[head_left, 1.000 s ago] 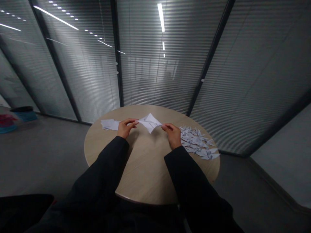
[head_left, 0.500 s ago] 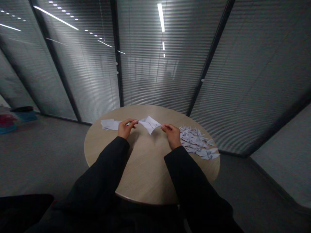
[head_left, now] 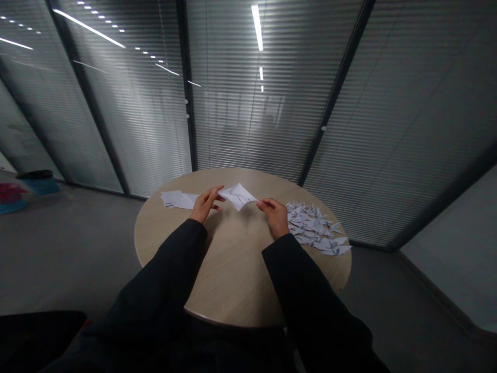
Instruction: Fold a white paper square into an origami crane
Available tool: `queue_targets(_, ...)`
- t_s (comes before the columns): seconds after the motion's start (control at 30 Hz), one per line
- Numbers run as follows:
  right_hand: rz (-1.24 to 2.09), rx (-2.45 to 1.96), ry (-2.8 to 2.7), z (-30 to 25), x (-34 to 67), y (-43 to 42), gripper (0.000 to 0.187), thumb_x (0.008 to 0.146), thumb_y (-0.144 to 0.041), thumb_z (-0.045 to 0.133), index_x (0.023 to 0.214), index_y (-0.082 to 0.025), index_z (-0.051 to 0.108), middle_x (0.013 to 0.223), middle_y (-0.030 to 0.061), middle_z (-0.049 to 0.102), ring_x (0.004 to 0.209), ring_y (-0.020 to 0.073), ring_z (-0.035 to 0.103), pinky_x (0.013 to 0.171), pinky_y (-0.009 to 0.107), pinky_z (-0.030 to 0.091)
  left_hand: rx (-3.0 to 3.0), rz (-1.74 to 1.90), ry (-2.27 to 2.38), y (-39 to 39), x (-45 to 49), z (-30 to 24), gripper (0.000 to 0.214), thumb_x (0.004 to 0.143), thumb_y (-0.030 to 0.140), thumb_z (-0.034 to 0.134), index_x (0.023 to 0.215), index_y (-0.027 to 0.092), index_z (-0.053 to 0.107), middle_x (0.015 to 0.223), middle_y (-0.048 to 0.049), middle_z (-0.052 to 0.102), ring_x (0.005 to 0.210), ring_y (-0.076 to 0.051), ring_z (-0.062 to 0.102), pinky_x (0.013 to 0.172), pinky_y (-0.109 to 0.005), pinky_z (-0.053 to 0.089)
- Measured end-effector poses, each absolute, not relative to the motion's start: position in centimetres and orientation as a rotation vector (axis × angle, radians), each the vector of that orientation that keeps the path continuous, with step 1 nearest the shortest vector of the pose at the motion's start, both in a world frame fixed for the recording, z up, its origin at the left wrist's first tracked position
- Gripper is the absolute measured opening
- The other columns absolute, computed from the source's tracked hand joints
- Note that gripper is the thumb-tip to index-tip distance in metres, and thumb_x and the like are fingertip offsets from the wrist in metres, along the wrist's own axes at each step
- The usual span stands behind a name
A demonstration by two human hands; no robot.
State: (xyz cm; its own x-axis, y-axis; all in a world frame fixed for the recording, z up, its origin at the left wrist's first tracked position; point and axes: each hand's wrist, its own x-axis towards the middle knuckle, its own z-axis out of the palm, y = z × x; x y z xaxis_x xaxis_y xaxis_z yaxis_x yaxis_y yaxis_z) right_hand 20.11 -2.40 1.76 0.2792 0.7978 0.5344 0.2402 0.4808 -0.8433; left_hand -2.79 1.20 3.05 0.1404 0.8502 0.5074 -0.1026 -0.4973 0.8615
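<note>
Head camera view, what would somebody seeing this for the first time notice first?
Probably the creased white paper over the middle of the round table, pinched by the right hand at one corner, with the left hand at the opposite one. Next comes the jumbled heap of pointed, folded papers on the table's right side. Bright light strips also stand out against the blinds above.

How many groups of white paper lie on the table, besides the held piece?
2: flat sheets beside the left hand and folded pieces beside the right hand; the hands may hide some.
</note>
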Motion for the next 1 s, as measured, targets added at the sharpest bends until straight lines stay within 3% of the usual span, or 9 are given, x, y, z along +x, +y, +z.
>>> queue_targets(0.13, 0.523, -1.039, -1.247, 1.9, 20.0, -2.6, 0.028, 0.066, -0.041, 0.069, 0.078, -0.016, 0.068, 0.074, 0.0047, 0.068, 0.072, 0.0181, 0.062, 0.072, 0.032, 0.050, 1.596, 1.400, 0.728, 0.9, -2.6, 3.3, 0.051, 0.061, 0.035, 0.074, 0.104, 0.009, 0.063, 0.077, -0.0074, 0.068, 0.071, -0.017, 0.063, 0.058, -0.029, 0.055)
queue_targets(0.53, 0.650, -0.940, -1.289, 2.1, 19.6, -2.8, 0.042, 0.061, -0.038, 0.074, 0.097, -0.019, 0.064, 0.080, 0.0034, 0.067, 0.074, 0.0162, 0.063, 0.073, 0.032, 0.051, 1.558, 1.407, 0.816, 0.9, -2.6, 3.1, 0.039, 0.059, 0.032, 0.076, 0.089, 0.007, 0.069, 0.070, -0.0105, 0.071, 0.066, -0.019, 0.067, 0.064, -0.033, 0.056)
queue_targets(0.73, 0.743, -0.959, -1.324, 2.4, 19.2, -3.2, 0.030, 0.061, -0.039, 0.074, 0.081, -0.017, 0.068, 0.070, 0.0030, 0.068, 0.067, 0.0166, 0.064, 0.071, 0.033, 0.052, 1.579, 1.378, 0.815, 1.0, -2.7, 3.2, 0.037, 0.060, 0.034, 0.075, 0.086, 0.008, 0.071, 0.073, -0.0108, 0.071, 0.068, -0.020, 0.068, 0.063, -0.031, 0.055)
queue_targets(1.0, 0.749, -0.996, -1.259, 2.4, 19.0, -3.1, 0.030, 0.056, -0.039, 0.077, 0.074, -0.016, 0.070, 0.070, 0.0046, 0.070, 0.064, 0.0175, 0.065, 0.069, 0.035, 0.054, 1.532, 1.341, 0.823, 1.0, -2.7, 3.1, 0.044, 0.065, 0.041, 0.071, 0.092, 0.007, 0.068, 0.082, -0.0139, 0.071, 0.075, -0.022, 0.068, 0.059, -0.028, 0.054)
